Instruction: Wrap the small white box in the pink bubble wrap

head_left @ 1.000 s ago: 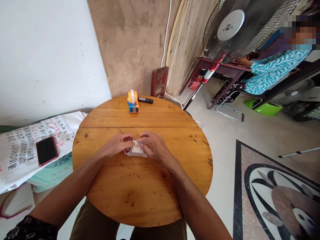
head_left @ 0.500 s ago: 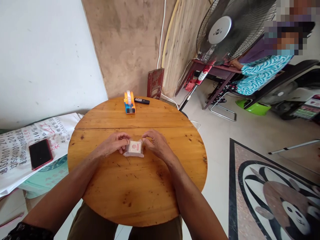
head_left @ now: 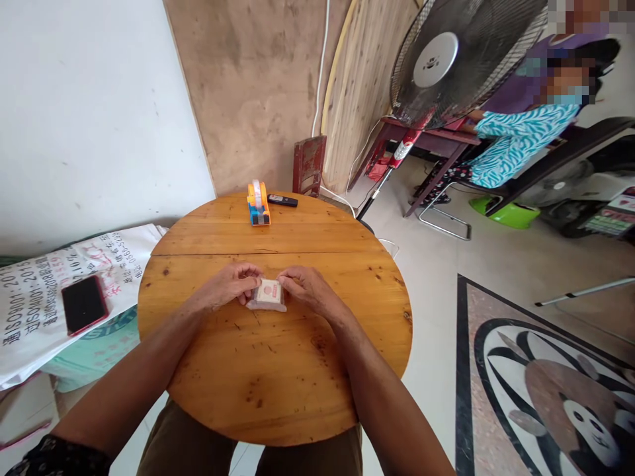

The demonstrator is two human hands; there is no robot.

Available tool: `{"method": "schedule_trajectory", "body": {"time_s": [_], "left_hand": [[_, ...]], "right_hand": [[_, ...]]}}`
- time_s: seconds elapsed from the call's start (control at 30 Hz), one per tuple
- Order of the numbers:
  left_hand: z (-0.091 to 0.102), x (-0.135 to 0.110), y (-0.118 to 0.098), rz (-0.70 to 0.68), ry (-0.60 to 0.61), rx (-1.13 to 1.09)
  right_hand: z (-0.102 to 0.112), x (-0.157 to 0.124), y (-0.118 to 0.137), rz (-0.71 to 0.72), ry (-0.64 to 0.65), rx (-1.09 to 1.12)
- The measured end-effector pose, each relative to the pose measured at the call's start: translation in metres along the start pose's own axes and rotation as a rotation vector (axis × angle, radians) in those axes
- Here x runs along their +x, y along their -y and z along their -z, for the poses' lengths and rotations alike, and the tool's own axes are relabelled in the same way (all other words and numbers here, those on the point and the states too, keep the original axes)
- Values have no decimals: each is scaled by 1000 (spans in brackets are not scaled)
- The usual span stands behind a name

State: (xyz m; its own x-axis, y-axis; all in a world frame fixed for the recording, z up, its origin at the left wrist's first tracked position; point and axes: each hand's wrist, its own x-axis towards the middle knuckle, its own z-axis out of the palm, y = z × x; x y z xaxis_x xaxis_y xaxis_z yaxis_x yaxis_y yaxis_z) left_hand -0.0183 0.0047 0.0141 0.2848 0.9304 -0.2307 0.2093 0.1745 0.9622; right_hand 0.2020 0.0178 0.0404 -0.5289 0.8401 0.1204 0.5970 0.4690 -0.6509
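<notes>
A small square white packet with red print (head_left: 268, 291), in clear plastic wrap, lies on the round wooden table (head_left: 268, 370) between my hands. My left hand (head_left: 238, 284) pinches its left edge, the thumb on top and the other fingers curled beside it. At the packet's upper right corner, the thumb and fingers of my right hand (head_left: 305, 287) are closed on the wrap. Whatever is inside the wrap cannot be told.
An orange and blue tape dispenser (head_left: 258, 203) and a black remote-like device (head_left: 282, 200) sit at the table's far side. A phone (head_left: 84, 304) lies on white sacks to the left. Beyond stand a red chair (head_left: 308, 165), a fan (head_left: 436, 59) and a seated person (head_left: 526, 139).
My right hand has shifted slightly left and closed on the packet's upper right corner. The left hand keeps its hold on the left edge.
</notes>
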Motion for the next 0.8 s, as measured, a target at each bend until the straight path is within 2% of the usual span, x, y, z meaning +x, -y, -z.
{"method": "schedule_trajectory", "body": {"time_s": [0.17,0.3,0.5,0.63,0.8], "left_hand": [[1,0,-1,14,-28,-3],[2,-1,-3,5,-104,-11],[4,1,1,2,-119,2],[3,0,-1,-16,-148,-21],[1,-1,-12,29,-175,-11]], "right_hand": [[-1,1,-1,-10,-180,18],[-1,0,-3,40,-245,75],[-2,-1,-4,215,-180,95],[2,0,-8,259,-228,133],[8,2,-8,303,-168,129]]}}
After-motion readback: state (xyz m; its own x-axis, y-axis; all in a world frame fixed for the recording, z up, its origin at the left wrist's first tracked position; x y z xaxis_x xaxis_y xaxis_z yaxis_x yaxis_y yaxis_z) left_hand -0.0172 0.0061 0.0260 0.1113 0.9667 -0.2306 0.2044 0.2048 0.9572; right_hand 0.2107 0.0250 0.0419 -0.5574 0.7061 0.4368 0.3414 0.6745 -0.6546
